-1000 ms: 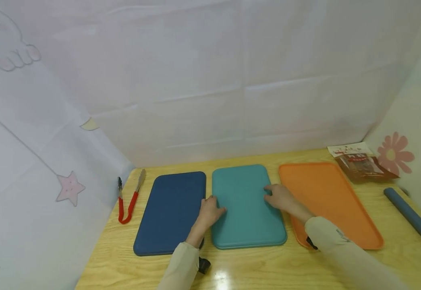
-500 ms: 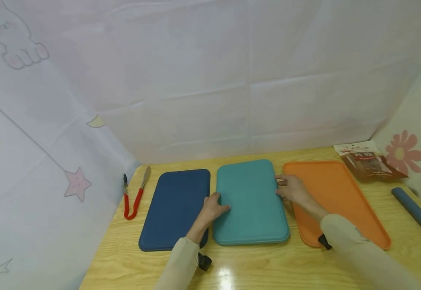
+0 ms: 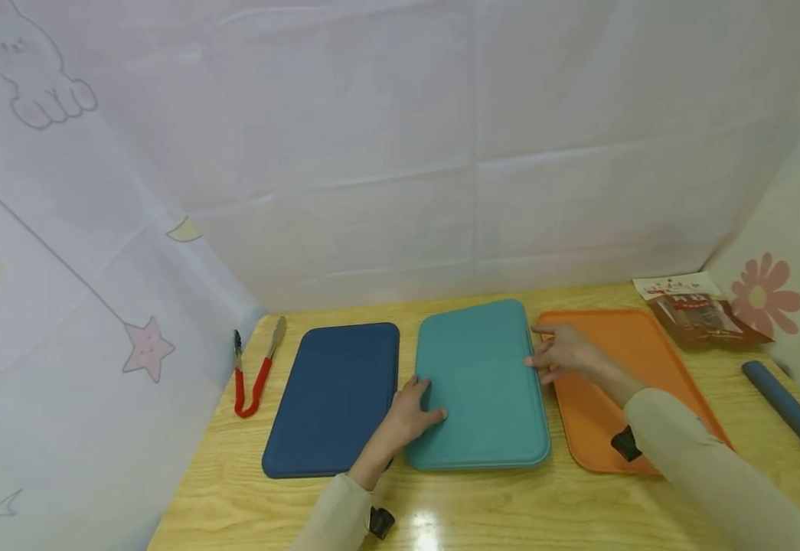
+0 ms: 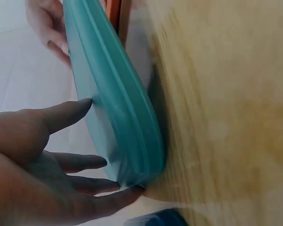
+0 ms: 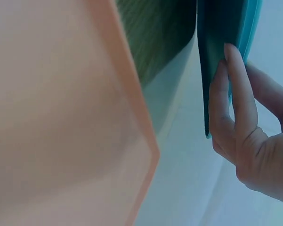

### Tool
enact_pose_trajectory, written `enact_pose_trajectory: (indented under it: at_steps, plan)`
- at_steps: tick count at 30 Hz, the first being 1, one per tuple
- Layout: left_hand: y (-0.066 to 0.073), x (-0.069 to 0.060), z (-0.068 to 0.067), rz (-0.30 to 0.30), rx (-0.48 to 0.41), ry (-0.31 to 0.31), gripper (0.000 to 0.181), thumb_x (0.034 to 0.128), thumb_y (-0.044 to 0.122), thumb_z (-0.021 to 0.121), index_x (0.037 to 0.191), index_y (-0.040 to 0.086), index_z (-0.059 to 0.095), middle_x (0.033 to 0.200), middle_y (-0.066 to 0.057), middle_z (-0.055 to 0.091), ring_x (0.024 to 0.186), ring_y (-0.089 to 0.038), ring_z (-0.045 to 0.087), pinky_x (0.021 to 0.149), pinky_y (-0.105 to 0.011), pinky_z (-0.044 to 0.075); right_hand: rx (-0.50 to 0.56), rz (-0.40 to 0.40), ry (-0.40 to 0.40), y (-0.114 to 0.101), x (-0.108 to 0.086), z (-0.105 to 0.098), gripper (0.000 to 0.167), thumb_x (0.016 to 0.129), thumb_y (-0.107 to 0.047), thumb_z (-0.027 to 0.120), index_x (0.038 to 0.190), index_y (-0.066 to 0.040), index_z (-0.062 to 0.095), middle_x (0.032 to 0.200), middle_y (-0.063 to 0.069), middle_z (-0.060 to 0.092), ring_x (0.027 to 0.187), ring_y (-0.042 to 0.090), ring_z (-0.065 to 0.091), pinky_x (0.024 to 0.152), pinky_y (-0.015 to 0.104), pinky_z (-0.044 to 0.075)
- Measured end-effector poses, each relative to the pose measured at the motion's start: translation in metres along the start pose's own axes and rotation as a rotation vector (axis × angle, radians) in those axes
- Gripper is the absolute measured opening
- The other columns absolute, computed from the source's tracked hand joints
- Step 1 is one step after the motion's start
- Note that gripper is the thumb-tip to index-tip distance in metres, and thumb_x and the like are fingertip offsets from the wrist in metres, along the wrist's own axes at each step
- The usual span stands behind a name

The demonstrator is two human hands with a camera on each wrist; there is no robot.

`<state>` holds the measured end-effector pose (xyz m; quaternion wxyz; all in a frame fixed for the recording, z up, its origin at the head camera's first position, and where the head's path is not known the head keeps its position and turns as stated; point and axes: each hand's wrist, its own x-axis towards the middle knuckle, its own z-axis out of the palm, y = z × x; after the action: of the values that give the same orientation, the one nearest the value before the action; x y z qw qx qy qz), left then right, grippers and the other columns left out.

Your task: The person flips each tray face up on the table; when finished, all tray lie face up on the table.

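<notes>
In the head view, a teal tray (image 3: pixel 478 383) lies face down between a dark blue tray (image 3: pixel 334 398) and an orange tray (image 3: pixel 595 428). Its right side is raised, and its left side stays low by the table. My right hand (image 3: pixel 565 353) pinches the raised right edge. The right wrist view shows fingers (image 5: pixel 242 94) under the teal rim and the thumb on the other side. My left hand (image 3: pixel 409 413) rests at the left edge with spread, mostly straight fingers. In the left wrist view, the thumb (image 4: pixel 68 115) touches the flat face and the fingertips meet the edge.
Red-handled tongs (image 3: pixel 255 383) lie at the far left of the wooden table (image 3: pixel 482 513). At the back right stands a brown food packet (image 3: pixel 699 310), with a blue-grey roll (image 3: pixel 792 417) in front of it. A pale cloth (image 3: pixel 358 153) hangs behind.
The teal tray's right edge has risen from the table and the tray has tilted. My right hand has moved right and taken hold of that edge. My left hand has stayed by the left edge.
</notes>
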<state>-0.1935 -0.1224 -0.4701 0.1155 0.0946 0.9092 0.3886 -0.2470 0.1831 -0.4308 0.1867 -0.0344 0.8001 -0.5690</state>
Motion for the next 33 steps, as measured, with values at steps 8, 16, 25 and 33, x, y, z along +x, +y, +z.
enact_pose_trajectory:
  at_steps: [8,16,25,33]
  plan:
    - [0.018,-0.038,0.001,0.019,0.014,-0.084,0.075,0.0842,0.035,0.075,0.143,0.001,0.044,0.153,-0.026,0.025,0.138,-0.048,0.024,0.104,-0.063,0.030,0.124,-0.001,-0.044,-0.011,-0.004,-0.011,0.092,0.090,-0.005,0.067,0.156,-0.006,0.003,0.119,0.029,0.050,0.085,0.024,0.067,0.068,0.039,0.059]
    - [0.012,-0.052,0.002,0.050,-0.014,-0.149,0.095,0.0764,0.040,0.080,0.151,0.006,0.032,0.157,-0.022,0.013,0.141,-0.045,0.020,0.106,-0.060,0.032,0.158,-0.021,-0.040,-0.021,-0.011,-0.010,0.096,0.089,-0.006,0.069,0.155,-0.007,-0.001,0.130,0.035,0.041,0.091,0.022,0.065,0.072,0.041,0.058]
    - [0.024,-0.068,0.008,0.056,0.055,-0.113,0.093,0.0775,0.022,0.083,0.152,0.010,0.029,0.155,-0.023,0.022,0.136,-0.046,0.031,0.100,-0.056,0.040,0.218,-0.064,-0.061,-0.041,-0.017,-0.007,0.096,0.088,-0.007,0.070,0.156,-0.010,0.002,0.107,0.017,0.054,0.085,0.018,0.063,0.074,0.041,0.058]
    - [0.032,-0.088,0.016,0.149,0.096,-0.114,0.085,0.0855,0.011,0.071,0.155,0.020,0.023,0.155,-0.022,0.024,0.128,-0.045,0.044,0.092,-0.048,0.048,0.335,-0.095,-0.128,-0.048,-0.019,-0.003,0.091,0.090,-0.008,0.069,0.157,-0.017,0.007,0.092,0.007,0.052,0.077,0.016,0.060,0.071,0.036,0.058]
